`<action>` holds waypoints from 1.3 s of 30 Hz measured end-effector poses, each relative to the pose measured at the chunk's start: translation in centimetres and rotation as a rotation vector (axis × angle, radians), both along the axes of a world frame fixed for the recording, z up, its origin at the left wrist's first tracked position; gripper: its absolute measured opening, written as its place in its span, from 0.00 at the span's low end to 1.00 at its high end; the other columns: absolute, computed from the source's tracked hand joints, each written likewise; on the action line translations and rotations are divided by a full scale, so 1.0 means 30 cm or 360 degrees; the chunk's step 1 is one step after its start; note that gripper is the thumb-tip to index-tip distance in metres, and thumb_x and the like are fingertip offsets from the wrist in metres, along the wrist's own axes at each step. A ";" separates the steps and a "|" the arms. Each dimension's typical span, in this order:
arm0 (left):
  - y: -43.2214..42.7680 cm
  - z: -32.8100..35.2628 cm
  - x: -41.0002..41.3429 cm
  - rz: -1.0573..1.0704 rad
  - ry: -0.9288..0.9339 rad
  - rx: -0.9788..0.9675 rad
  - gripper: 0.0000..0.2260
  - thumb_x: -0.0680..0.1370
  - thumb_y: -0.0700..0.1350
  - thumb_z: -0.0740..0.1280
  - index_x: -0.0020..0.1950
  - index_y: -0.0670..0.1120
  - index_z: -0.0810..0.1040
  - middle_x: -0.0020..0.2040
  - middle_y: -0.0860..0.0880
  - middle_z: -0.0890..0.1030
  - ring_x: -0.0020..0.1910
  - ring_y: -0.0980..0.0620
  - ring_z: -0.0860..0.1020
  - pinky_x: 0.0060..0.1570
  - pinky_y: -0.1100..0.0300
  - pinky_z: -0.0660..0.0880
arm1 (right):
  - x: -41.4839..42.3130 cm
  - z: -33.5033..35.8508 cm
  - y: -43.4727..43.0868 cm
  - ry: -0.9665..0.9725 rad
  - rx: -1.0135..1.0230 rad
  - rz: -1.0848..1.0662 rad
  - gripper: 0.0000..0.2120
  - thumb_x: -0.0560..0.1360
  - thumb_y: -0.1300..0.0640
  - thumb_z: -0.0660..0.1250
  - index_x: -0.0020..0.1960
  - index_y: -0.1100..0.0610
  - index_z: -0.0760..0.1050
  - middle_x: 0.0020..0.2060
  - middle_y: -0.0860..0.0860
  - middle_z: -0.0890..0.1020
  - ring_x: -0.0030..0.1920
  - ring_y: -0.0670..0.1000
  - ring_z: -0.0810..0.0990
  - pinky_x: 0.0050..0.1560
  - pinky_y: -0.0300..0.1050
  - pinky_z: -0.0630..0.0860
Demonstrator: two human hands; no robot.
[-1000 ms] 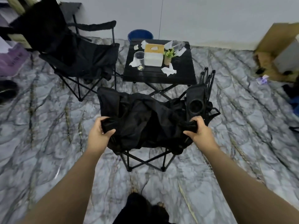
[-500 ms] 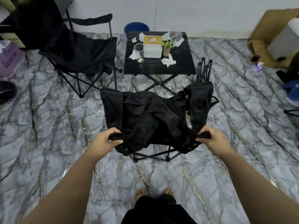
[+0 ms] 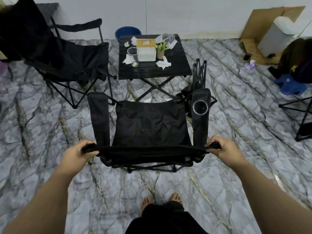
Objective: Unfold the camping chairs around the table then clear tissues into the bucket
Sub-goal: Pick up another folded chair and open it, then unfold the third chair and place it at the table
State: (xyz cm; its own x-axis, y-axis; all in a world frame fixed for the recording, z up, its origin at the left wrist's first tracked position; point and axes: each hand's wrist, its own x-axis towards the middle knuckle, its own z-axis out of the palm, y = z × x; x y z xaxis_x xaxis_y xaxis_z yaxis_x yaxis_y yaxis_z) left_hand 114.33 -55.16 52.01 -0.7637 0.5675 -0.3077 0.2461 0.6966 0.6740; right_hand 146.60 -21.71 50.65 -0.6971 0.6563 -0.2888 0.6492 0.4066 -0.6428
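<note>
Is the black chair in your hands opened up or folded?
Spread open. The chair has its seat stretched flat, armrests wide apart; left hand and right hand grip its back corners.

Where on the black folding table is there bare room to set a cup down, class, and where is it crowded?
Bare: the near strip of the table, between the front tissue and the near edge, and its right side beside the potted plant. Crowded: the far half, where tissue box, clear cup and other tissues sit close together.
</note>
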 end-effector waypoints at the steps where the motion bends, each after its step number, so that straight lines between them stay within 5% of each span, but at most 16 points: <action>1: -0.008 0.000 0.002 0.0000 -0.0007 -0.0007 0.06 0.73 0.37 0.71 0.40 0.46 0.76 0.40 0.42 0.79 0.41 0.43 0.77 0.39 0.57 0.70 | 0.006 -0.003 -0.008 -0.0002 -0.0010 0.0001 0.07 0.71 0.66 0.72 0.41 0.57 0.76 0.36 0.47 0.80 0.37 0.35 0.77 0.36 0.27 0.71; 4: -0.016 0.013 0.006 -0.0026 -0.0038 -0.0024 0.06 0.73 0.35 0.71 0.40 0.43 0.76 0.39 0.43 0.78 0.37 0.48 0.75 0.35 0.67 0.68 | 0.015 -0.005 -0.015 -0.0013 -0.0045 -0.0030 0.06 0.71 0.66 0.72 0.41 0.58 0.76 0.37 0.50 0.81 0.38 0.36 0.77 0.37 0.27 0.71; 8: -0.010 0.042 -0.009 -0.0206 -0.0045 -0.0162 0.07 0.73 0.36 0.70 0.40 0.47 0.76 0.39 0.46 0.79 0.39 0.49 0.76 0.37 0.60 0.69 | 0.006 0.006 -0.009 -0.0044 -0.0123 0.0023 0.05 0.71 0.66 0.72 0.43 0.59 0.77 0.39 0.54 0.82 0.36 0.37 0.77 0.37 0.27 0.71; 12: 0.019 0.088 0.001 -0.0267 -0.0102 -0.0092 0.06 0.70 0.42 0.74 0.42 0.52 0.79 0.40 0.53 0.82 0.43 0.58 0.79 0.42 0.64 0.73 | 0.017 0.038 -0.023 0.0009 -0.0277 0.0063 0.09 0.70 0.61 0.74 0.47 0.51 0.78 0.45 0.49 0.82 0.43 0.37 0.79 0.45 0.32 0.72; 15: 0.129 0.117 0.035 -0.0372 -0.0197 0.0064 0.05 0.71 0.46 0.73 0.44 0.49 0.80 0.43 0.52 0.83 0.46 0.56 0.79 0.49 0.61 0.74 | 0.015 0.074 -0.048 0.0080 -0.0398 -0.0052 0.07 0.71 0.51 0.72 0.48 0.48 0.79 0.46 0.47 0.82 0.46 0.41 0.80 0.50 0.39 0.73; 19: 0.362 0.086 0.143 -0.0614 -0.0161 -0.0047 0.02 0.74 0.47 0.69 0.45 0.51 0.78 0.42 0.53 0.81 0.43 0.53 0.78 0.48 0.58 0.74 | 0.006 0.104 -0.066 0.0101 -0.0504 -0.0344 0.24 0.67 0.28 0.61 0.47 0.46 0.80 0.49 0.46 0.82 0.56 0.51 0.78 0.57 0.48 0.72; 24: 0.721 0.055 0.354 -0.0895 -0.0109 -0.0139 0.02 0.76 0.49 0.66 0.43 0.54 0.76 0.43 0.54 0.80 0.44 0.51 0.78 0.51 0.52 0.75 | 0.035 0.107 -0.008 -0.0235 -0.0375 -0.0454 0.25 0.78 0.38 0.54 0.68 0.51 0.71 0.68 0.51 0.73 0.67 0.55 0.70 0.62 0.48 0.66; 28: 1.024 0.040 0.579 -0.1153 0.0139 -0.0295 0.08 0.77 0.52 0.61 0.54 0.52 0.74 0.55 0.50 0.79 0.55 0.47 0.76 0.57 0.49 0.74 | 0.111 0.103 0.096 -0.0554 -0.0288 -0.0454 0.17 0.80 0.50 0.57 0.66 0.56 0.70 0.64 0.57 0.74 0.61 0.57 0.74 0.51 0.46 0.69; 34: 1.389 -0.017 0.935 -0.1575 0.0648 -0.0793 0.15 0.77 0.56 0.58 0.61 0.52 0.71 0.64 0.47 0.74 0.65 0.45 0.69 0.61 0.49 0.66 | 0.360 0.031 0.341 -0.0867 -0.0312 -0.0426 0.23 0.80 0.54 0.58 0.73 0.56 0.60 0.72 0.57 0.66 0.69 0.59 0.68 0.66 0.53 0.68; 39: 1.655 -0.124 1.177 -0.1671 0.0495 -0.0981 0.19 0.77 0.53 0.59 0.67 0.50 0.68 0.67 0.46 0.72 0.66 0.43 0.70 0.64 0.48 0.69 | 0.633 0.000 0.613 -0.1035 -0.0278 -0.0362 0.25 0.81 0.56 0.56 0.76 0.55 0.54 0.75 0.57 0.60 0.73 0.59 0.63 0.69 0.54 0.65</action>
